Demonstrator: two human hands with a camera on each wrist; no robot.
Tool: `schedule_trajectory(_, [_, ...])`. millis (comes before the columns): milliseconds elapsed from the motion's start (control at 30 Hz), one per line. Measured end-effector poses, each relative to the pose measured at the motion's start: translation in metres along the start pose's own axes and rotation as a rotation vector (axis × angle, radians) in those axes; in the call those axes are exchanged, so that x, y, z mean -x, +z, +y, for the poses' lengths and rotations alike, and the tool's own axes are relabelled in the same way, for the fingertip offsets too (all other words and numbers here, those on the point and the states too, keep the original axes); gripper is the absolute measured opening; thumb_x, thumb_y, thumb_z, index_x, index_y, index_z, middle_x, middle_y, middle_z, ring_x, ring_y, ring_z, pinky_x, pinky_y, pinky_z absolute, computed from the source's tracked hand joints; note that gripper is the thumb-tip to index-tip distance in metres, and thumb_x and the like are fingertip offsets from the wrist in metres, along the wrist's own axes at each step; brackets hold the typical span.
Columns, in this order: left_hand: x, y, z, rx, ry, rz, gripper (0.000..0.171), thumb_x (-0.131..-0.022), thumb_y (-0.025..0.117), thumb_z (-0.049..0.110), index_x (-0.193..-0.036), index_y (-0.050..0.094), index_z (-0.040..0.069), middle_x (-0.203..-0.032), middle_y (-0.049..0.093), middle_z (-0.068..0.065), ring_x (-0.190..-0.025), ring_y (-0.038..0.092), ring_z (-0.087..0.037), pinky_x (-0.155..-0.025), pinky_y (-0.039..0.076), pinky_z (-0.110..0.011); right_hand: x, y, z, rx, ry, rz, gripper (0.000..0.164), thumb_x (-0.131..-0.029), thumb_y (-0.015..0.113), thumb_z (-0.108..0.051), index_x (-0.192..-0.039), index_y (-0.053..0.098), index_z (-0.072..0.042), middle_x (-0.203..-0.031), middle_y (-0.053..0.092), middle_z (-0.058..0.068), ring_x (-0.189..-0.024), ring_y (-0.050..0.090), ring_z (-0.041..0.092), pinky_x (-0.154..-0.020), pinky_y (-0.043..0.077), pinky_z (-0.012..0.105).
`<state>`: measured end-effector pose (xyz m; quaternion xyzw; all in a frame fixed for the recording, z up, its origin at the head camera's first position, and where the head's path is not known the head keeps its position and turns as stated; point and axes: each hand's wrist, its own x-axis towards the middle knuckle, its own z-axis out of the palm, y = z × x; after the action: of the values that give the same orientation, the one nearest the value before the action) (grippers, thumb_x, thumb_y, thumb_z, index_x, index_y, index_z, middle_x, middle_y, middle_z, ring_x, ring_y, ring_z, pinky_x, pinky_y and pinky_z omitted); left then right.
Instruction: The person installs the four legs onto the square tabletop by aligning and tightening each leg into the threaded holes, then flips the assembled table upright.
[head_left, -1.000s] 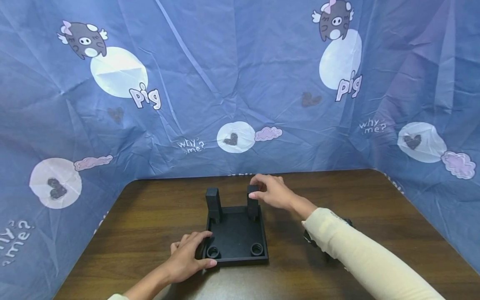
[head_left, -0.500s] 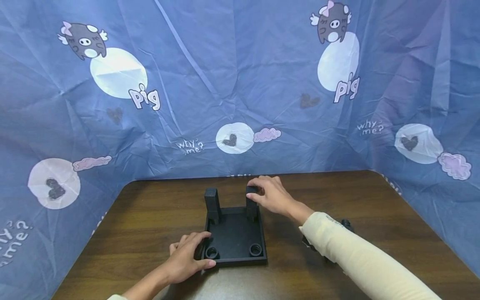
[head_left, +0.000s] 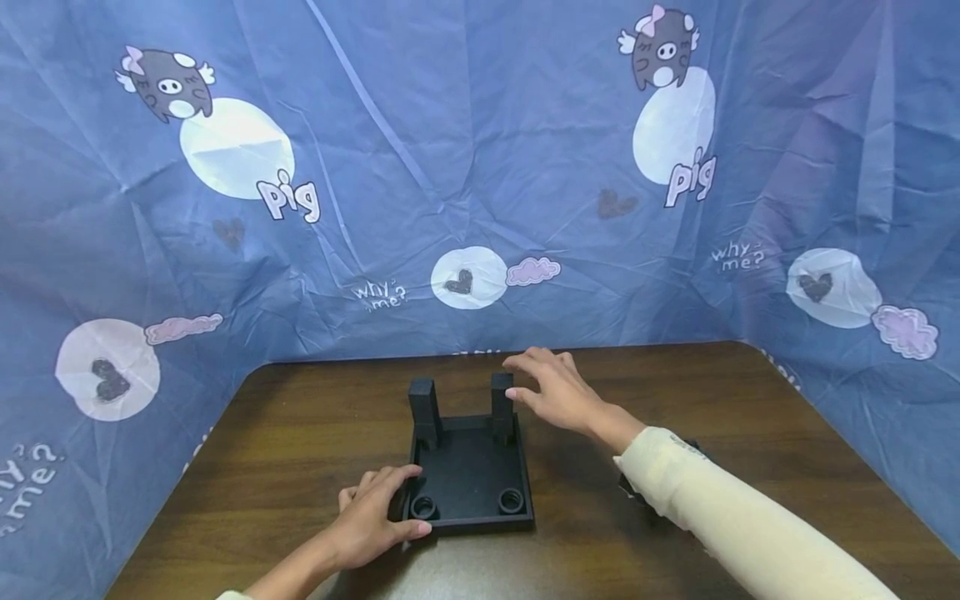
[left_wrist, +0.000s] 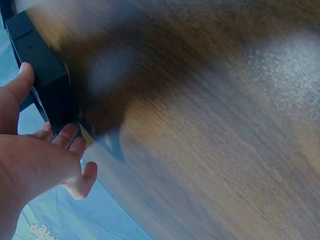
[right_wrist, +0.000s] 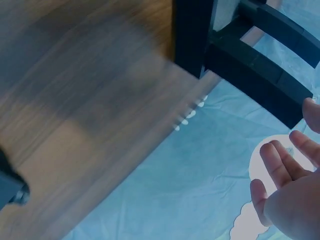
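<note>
A black square panel [head_left: 468,471] with a raised rim lies on the table. Two black legs stand upright from its far corners, a left leg [head_left: 424,410] and a right leg [head_left: 502,408]. Round sockets show in the near corners, a left socket [head_left: 423,507] and a right socket [head_left: 512,501]. My left hand [head_left: 371,518] grips the panel's near left corner, thumb at the front edge and fingers along the side. My right hand [head_left: 561,396] is beside the right leg's top with its fingers spread; in the right wrist view the thumb [right_wrist: 311,112] is right at the leg's end.
On the brown wooden table [head_left: 300,433], a black part [head_left: 636,492] lies at the right, mostly hidden under the cream sleeve [head_left: 720,500]. Blue printed fabric [head_left: 480,167] hangs behind and along both sides of the table.
My right hand has loosened from the right leg's top, its fingers opening and shifting slightly right. The left hand keeps its place on the panel's corner.
</note>
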<state>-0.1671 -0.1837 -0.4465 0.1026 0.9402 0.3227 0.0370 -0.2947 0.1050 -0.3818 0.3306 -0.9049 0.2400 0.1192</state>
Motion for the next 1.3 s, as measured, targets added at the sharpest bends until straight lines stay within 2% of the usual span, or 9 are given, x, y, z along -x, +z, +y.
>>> schedule_trajectory(200, [-0.001,0.0,0.0,0.0,0.003,-0.001,0.07,-0.073,0.081,0.04,-0.132,0.054,0.015,-0.127,0.057,-0.001,-0.114,0.045,-0.025,-0.084,0.023,-0.052,0.021,-0.013,0.012,0.018,-0.009,0.024,0.038,-0.09,0.068,-0.023,-0.127,0.061,-0.014,-0.117,0.056,0.003,-0.111,0.053,0.021,-0.089,0.03,0.044])
schedule_trajectory(433, [0.0,0.0,0.0,0.002,0.009,0.007,0.069,-0.073,0.081,0.039,-0.132,0.054,0.015,-0.127,0.057,-0.002,-0.114,0.045,-0.025,-0.084,0.023,-0.052,0.046,-0.024,0.024,0.046,-0.037,0.017,0.038,-0.088,0.071,-0.019,-0.125,0.061,-0.016,-0.115,0.058,0.002,-0.11,0.052,0.019,-0.09,0.03,0.045])
schedule_trajectory(700, [0.0,-0.001,0.0,0.007,0.008,0.006,0.07,-0.073,0.081,0.038,-0.132,0.054,0.014,-0.127,0.057,-0.002,-0.115,0.045,-0.026,-0.085,0.023,-0.053,0.059,-0.035,0.029,0.043,-0.041,0.024,0.039,-0.087,0.072,-0.017,-0.124,0.062,-0.015,-0.116,0.058,0.001,-0.111,0.052,0.02,-0.088,0.029,0.044])
schedule_trajectory(967, [0.0,-0.001,0.0,0.005,0.003,-0.002,0.07,-0.073,0.081,0.039,-0.132,0.054,0.015,-0.127,0.057,-0.002,-0.115,0.045,-0.026,-0.084,0.023,-0.052,0.069,-0.037,0.035,0.053,-0.042,0.01,0.041,-0.085,0.075,-0.018,-0.123,0.062,-0.015,-0.117,0.059,0.001,-0.11,0.053,0.021,-0.087,0.03,0.045])
schedule_trajectory(1300, [-0.001,-0.001,0.0,0.003,0.001,-0.005,0.069,-0.073,0.081,0.039,-0.132,0.054,0.015,-0.127,0.057,-0.003,-0.115,0.045,-0.026,-0.085,0.023,-0.053,0.085,-0.042,0.04,0.084,-0.072,0.023,0.043,-0.081,0.078,-0.018,-0.121,0.063,-0.015,-0.116,0.06,0.001,-0.108,0.054,0.022,-0.085,0.029,0.041])
